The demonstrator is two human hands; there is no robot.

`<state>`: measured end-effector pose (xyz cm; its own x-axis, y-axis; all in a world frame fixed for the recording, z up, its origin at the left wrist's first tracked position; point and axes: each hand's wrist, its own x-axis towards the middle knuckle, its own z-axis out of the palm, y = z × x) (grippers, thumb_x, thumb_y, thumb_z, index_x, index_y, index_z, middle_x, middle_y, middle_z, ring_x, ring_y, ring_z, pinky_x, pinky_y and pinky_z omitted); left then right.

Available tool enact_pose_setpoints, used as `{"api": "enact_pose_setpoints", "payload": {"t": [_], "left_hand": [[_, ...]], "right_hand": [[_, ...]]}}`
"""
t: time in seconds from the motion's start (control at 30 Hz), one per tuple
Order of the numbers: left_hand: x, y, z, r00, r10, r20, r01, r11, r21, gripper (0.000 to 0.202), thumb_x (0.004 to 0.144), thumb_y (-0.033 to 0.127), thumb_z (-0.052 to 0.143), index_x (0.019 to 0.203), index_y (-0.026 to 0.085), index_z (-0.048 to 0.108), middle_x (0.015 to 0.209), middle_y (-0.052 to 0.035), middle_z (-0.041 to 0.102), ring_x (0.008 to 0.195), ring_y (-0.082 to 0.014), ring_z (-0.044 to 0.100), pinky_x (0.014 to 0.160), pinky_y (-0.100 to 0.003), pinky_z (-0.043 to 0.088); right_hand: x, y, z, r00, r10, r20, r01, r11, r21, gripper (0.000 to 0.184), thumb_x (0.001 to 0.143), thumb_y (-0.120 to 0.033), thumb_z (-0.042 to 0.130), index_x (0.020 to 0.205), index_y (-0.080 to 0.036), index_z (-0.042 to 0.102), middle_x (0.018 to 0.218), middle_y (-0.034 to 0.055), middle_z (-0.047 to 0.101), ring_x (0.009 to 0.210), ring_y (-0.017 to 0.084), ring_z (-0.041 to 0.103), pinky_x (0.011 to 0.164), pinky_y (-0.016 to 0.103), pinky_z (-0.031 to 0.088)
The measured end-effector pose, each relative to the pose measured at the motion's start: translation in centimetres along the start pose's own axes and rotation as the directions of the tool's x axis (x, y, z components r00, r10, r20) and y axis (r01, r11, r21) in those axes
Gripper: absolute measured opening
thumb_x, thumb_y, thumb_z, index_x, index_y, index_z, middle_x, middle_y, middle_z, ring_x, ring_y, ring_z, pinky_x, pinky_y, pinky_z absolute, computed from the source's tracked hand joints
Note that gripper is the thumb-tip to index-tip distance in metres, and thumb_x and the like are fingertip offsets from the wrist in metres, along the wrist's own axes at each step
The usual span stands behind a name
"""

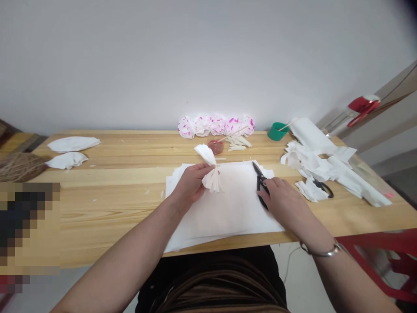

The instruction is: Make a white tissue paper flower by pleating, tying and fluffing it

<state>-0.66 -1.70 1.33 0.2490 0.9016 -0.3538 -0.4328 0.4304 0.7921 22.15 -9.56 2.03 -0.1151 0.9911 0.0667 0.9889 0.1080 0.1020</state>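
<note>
Head view: pale wooden table (114,191). Stack of white paper sheets (231,219). White pleated paper bundle (213,179), pinched by the left hand (193,180) above the sheets. Black metal scissors (259,175), right of bundle, long axis pointing away from the wearer; right hand (284,199) nearer, fingers over the handles, whether gripping cannot be told. Green round cup (276,134), one thin stick (286,126) inside. Small reddish translucent dish (215,147), pale stick (235,133) across, contents unclear.

At far left, a ball of brown twine (24,167); along the back of the wooden table (114,204), near the pale wall (163,56), a row of pink-flecked white bundles (216,124); to their right, a green cup (277,135), a thin stick (288,126) slanting out; low at right, a red stool (374,239).
</note>
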Motion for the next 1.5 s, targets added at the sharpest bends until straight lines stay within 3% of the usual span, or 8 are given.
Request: {"api": "enact_pose_setpoints", "payload": {"t": [0.13, 0.3, 0.53, 0.8, 0.93, 1.03, 1.23, 1.5], "left_hand": [[-0.2, 0.0, 0.1, 1.0, -0.001, -0.001, 0.001, 1.0, 0.0, 0.02, 0.056, 0.022, 0.078, 0.059, 0.009, 0.064, 0.056, -0.0025, 0.061, 0.049, -0.0085, 0.054, 0.049, -0.02, 0.039], [-0.4, 0.2, 0.3, 1.0, -0.022, -0.004, 0.022, 0.999, 0.035, 0.02, 0.057, 0.022, 0.079, 0.061, 0.01, 0.065, 0.058, -0.003, 0.064, 0.05, -0.0085, 0.055, 0.052, -0.021, 0.041], [-0.5, 0.3, 0.2, 0.999, -0.039, 0.021, 0.037, 0.995, 0.09, 0.017, 0.063, 0.024, 0.077, 0.065, 0.011, 0.068, 0.063, -0.0038, 0.067, 0.051, -0.0091, 0.056, 0.053, -0.023, 0.042], [-0.7, 0.2, 0.2, 0.995, -0.064, 0.08, 0.064, 0.998, -0.002, 0.016, 0.062, 0.021, 0.077, 0.071, 0.011, 0.068, 0.067, -0.0031, 0.067, 0.059, -0.0111, 0.061, 0.059, -0.023, 0.045], [-0.8, 0.5, 0.2, 0.983, -0.117, 0.142, 0.128, 0.989, -0.071, 0.011, 0.064, 0.016, 0.074, 0.069, 0.01, 0.066, 0.068, -0.0046, 0.065, 0.059, -0.0115, 0.06, 0.058, -0.024, 0.046], [-0.6, 0.5, -0.1, 0.967, -0.151, 0.205, 0.176, 0.978, -0.113, 0.008, 0.067, 0.015, 0.071, 0.069, 0.01, 0.065, 0.068, -0.006, 0.064, 0.061, -0.0128, 0.06, 0.058, -0.025, 0.047], [-0.4, 0.0, -0.6, 0.933, -0.171, 0.316, 0.225, 0.964, -0.142, 0.007, 0.069, 0.012, 0.068, 0.074, 0.009, 0.066, 0.072, -0.008, 0.065, 0.059, -0.0139, 0.06, 0.056, -0.028, 0.048], [-0.4, -0.1, -0.8, 0.912, -0.158, 0.378, 0.214, 0.97, -0.112, 0.011, 0.07, 0.015, 0.07, 0.078, 0.008, 0.068, 0.068, -0.0095, 0.066, 0.061, -0.0164, 0.062, 0.056, -0.029, 0.048]], "right_hand": [[-1.4, 0.0, 0.9, 0.994, 0.083, -0.074, -0.078, 0.994, 0.072, 0.016, 0.085, -0.025, 0.052, 0.096, -0.013, 0.054, 0.092, 0.0122, 0.058, 0.082, 0.024, 0.056, 0.07, 0.033, 0.043], [-1.3, 0.3, 1.8, 0.989, 0.105, -0.108, -0.096, 0.992, 0.086, 0.011, 0.083, -0.017, 0.049, 0.093, -0.014, 0.052, 0.076, 0.0098, 0.06, 0.07, 0.023, 0.058, 0.062, 0.032, 0.043], [-1.2, 1.6, 1.3, 0.957, 0.142, -0.252, -0.094, 0.977, 0.192, 0.026, 0.075, -0.016, 0.052, 0.1, -0.015, 0.053, 0.083, 0.0107, 0.062, 0.069, 0.023, 0.059, 0.058, 0.033, 0.044], [0.4, -0.3, -0.9, 0.973, -0.008, -0.231, 0.138, 0.823, 0.551, 0.016, 0.08, -0.023, 0.055, 0.096, -0.019, 0.053, 0.077, 0.0033, 0.058, 0.065, 0.015, 0.054, 0.058, 0.028, 0.043], [1.4, -0.5, -1.8, 0.966, -0.102, -0.239, 0.217, 0.822, 0.526, 0.037, 0.074, -0.044, 0.066, 0.097, -0.019, 0.053, 0.081, 0.004, 0.06, 0.068, 0.016, 0.055, 0.057, 0.028, 0.043], [1.9, -0.3, -2.2, 0.945, -0.17, -0.278, 0.294, 0.814, 0.501, 0.046, 0.071, -0.049, 0.067, 0.102, -0.019, 0.052, 0.09, 0.0072, 0.061, 0.077, 0.019, 0.057, 0.062, 0.031, 0.045], [2.4, -0.1, -1.2, 0.899, -0.248, -0.361, 0.404, 0.788, 0.465, 0.038, 0.074, -0.04, 0.067, 0.104, -0.019, 0.054, 0.094, 0.0087, 0.062, 0.08, 0.02, 0.058, 0.066, 0.032, 0.046], [2.6, 0.1, 0.1, 0.844, -0.301, -0.443, 0.485, 0.78, 0.394, 0.03, 0.079, -0.04, 0.062, 0.099, -0.018, 0.055, 0.082, 0.0064, 0.061, 0.069, 0.016, 0.056, 0.057, 0.026, 0.042]]}}
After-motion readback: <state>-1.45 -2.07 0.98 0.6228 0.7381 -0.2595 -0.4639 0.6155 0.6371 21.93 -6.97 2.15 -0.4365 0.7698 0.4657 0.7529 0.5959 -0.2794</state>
